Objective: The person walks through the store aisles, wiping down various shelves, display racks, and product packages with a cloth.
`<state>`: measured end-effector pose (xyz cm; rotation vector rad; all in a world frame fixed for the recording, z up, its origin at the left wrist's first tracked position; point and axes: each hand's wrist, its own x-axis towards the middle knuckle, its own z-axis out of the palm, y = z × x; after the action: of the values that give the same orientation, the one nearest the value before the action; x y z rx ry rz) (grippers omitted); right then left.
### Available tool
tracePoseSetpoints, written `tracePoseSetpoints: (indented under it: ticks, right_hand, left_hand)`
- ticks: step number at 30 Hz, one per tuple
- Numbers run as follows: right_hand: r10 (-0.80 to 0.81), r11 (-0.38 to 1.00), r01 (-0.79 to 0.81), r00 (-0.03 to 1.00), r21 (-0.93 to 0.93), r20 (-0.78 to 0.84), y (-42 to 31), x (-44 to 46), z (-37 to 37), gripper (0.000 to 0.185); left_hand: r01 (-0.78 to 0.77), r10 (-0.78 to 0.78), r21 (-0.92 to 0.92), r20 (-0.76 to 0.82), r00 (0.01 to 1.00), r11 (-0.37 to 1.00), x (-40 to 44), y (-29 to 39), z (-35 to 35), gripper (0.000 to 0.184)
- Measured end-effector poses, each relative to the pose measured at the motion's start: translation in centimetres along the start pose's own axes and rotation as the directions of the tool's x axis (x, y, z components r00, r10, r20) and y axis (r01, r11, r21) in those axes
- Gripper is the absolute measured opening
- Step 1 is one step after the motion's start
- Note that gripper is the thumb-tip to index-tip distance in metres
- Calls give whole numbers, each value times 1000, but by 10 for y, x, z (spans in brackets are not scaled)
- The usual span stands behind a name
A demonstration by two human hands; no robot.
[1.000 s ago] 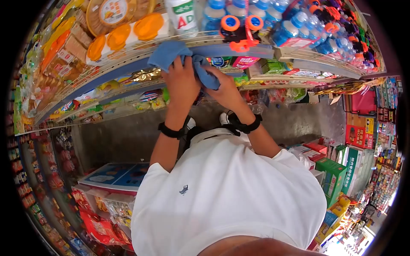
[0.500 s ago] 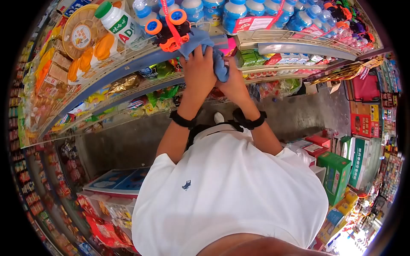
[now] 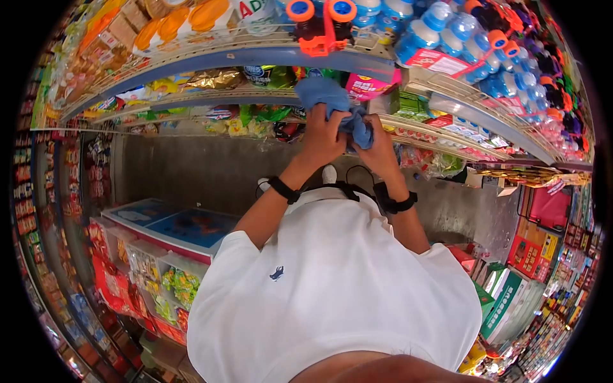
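A crumpled blue cloth [image 3: 322, 94] is bunched between both hands, in front of the store shelving. My left hand [image 3: 323, 133] grips the cloth from the left, fingers curled into it. On the other side, my right hand [image 3: 378, 148] holds its lower right part, fingers closed around the folds. The cloth's upper end reaches up before the blue shelf edge [image 3: 255, 59]. Just above hangs an orange and black toy car [image 3: 322, 29] with blue wheels. A pink packet [image 3: 372, 84] lies on the shelf behind the cloth, to its right.
Blue-capped bottles [image 3: 428, 32] stand on the upper shelf at right, orange-lidded tubs [image 3: 185, 24] at left. Bagged snacks [image 3: 255, 113] fill the lower shelves. Behind me are a blue-topped case [image 3: 172, 220], bins of wrapped sweets [image 3: 182, 281] and green boxes [image 3: 504, 303].
Both hands have come down and to the right with the cloth, away from the upper shelf edge. My view has tilted lower and turned, so the shelves appear higher.
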<state>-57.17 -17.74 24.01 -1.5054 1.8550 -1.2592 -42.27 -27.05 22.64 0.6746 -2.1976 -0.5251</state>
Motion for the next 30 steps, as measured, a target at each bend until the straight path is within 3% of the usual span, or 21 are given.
tracePoseSetpoints:
  ticks: [2,3,5,7,8,10,11,12,14,15,18,21,22,27,28,29,30]
  right_hand:
    - [-19,1000,18,999,14,37,-6,8,6,44]
    - [-18,999,17,1000,29,18,-14,18,17,43]
    - [-12,999,12,1000,48,1,-26,27,28,43]
    - [264,955,-269,963,122,60,-46,43,40,41]
    - [250,959,-258,965,116,80,-46,50,48,41]
    - [76,954,-70,997,292,-8,-50,63,68,37]
    - [83,919,-47,994,392,-75,-57,68,76,31]
    - [61,920,-39,997,389,-45,-69,74,81,31]
    - [3,962,73,961,263,-277,-90,86,90,31]
    - [-23,976,95,940,196,-339,-93,93,95,33]
    - [-62,962,159,918,220,-391,-106,110,119,35]
    - [-157,978,187,951,91,-265,-117,119,145,42]
    - [-212,976,217,955,0,-208,-125,120,154,45]
    - [-270,963,270,963,-14,-7,-154,135,209,54]
    - [-251,968,251,968,-24,8,-157,133,219,55]
    - [-265,964,266,964,-22,8,-158,142,229,55]
    - [-304,952,303,952,-47,-27,-159,152,240,56]
  left_hand:
    - [151,-157,-74,-82,984,986,-7,-12,-6,43]
    - [155,-161,-75,-90,983,985,-5,-21,-16,43]
    - [174,-194,-100,-255,947,980,-4,-33,-25,47]
    - [148,-165,-75,-339,926,986,8,-47,-46,48]
    - [116,-125,-48,-419,899,992,18,-53,-57,49]
    - [101,-92,-6,-462,882,995,38,-61,-81,50]
    - [71,-47,31,-485,873,997,47,-65,-92,51]
    - [92,-58,43,-509,859,995,56,-70,-101,51]
    - [51,-6,98,-415,910,994,70,-78,-112,51]
    - [73,-20,103,-442,897,992,70,-80,-115,51]
    - [100,-108,-40,-397,911,994,61,-92,-127,50]
    - [182,-211,-116,-330,920,976,46,-113,-140,47]
    - [179,-210,-120,-344,915,977,43,-124,-148,47]
    - [276,-267,-58,-499,825,959,38,-163,-194,49]
    - [316,-283,-29,-530,799,948,38,-175,-205,49]
    - [384,-339,36,-399,852,923,31,-183,-205,54]
    - [356,-262,198,-385,885,913,22,-200,-192,61]
